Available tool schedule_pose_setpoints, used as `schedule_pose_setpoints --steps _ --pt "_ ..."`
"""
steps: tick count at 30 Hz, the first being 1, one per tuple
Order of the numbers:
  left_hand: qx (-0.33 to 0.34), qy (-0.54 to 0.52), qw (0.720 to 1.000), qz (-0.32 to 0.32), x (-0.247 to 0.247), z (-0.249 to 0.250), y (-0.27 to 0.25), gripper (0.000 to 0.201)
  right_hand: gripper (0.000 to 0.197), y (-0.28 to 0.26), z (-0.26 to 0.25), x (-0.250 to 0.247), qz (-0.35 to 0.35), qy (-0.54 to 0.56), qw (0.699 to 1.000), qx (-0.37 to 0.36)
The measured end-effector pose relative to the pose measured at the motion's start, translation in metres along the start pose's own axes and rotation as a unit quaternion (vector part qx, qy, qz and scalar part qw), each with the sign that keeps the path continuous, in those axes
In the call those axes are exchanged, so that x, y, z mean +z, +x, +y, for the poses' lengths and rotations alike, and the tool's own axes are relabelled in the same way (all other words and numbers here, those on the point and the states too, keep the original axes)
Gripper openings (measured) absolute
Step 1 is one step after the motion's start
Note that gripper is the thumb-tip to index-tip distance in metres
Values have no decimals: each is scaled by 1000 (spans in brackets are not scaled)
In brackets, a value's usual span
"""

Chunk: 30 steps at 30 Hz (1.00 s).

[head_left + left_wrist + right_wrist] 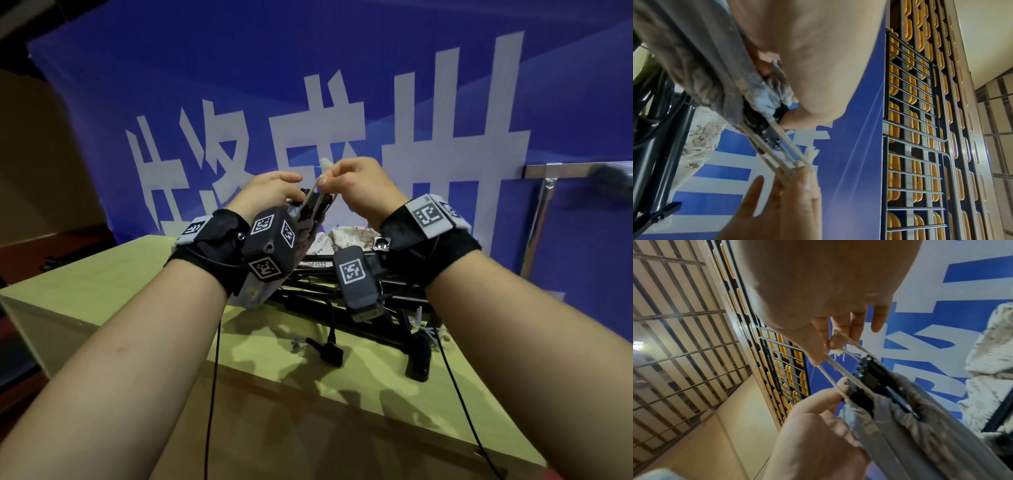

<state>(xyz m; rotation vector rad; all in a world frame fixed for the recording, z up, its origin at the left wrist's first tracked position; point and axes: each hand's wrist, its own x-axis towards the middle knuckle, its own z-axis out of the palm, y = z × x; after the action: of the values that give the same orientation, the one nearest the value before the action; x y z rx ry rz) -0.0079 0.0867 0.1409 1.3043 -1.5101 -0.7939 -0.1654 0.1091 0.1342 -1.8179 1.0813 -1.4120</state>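
Left hand (267, 195) grips the grey bag (896, 426); right hand (359, 185) pinches its drawstring (838, 365) taut between them

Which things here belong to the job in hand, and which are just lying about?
In hand: left hand, grey pouch, black gear inside it, drawstring cord, right hand pinching the cord.
Lying about: patterned cloth bag, black stands, cable plug, table.

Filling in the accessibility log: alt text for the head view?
The left hand grips the mouth of a gray bag around a black object, while the right hand pinches its pale drawstring taut. Below, black gear lies on a wooden table; a blue banner hangs behind.
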Motion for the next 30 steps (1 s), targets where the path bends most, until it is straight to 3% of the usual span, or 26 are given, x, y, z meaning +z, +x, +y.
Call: schedule_pose_setpoints --steps 2,4,7,11,15,22,26,30 --pt "-3 6 1000 14 1 2 -7 34 20 0 -5 -2 -1 -28 1000 -4" --pt "3 39 999 -14 1 1 -10 31 19 -2 -5 -3 0 -36 999 0" --pt "14 56 998 -32 -2 -3 -9 20 19 -5 -6 -1 -13 21 1000 -1" --pt "10 56 998 -26 -5 -8 -12 21 23 -8 -13 0 -23 120 993 8" --pt "57 98 993 -27 -4 -6 -17 26 27 -11 -12 -4 -47 124 991 13" --pt "28 42 999 -21 2 -11 -25 14 26 -11 -6 -6 -28 140 989 29" --pt "66 37 997 -16 8 -10 -33 15 26 -11 1 -4 -16 179 983 34" --pt "62 13 997 -53 19 -8 -42 22 22 -4 4 -3 -10 113 993 33"
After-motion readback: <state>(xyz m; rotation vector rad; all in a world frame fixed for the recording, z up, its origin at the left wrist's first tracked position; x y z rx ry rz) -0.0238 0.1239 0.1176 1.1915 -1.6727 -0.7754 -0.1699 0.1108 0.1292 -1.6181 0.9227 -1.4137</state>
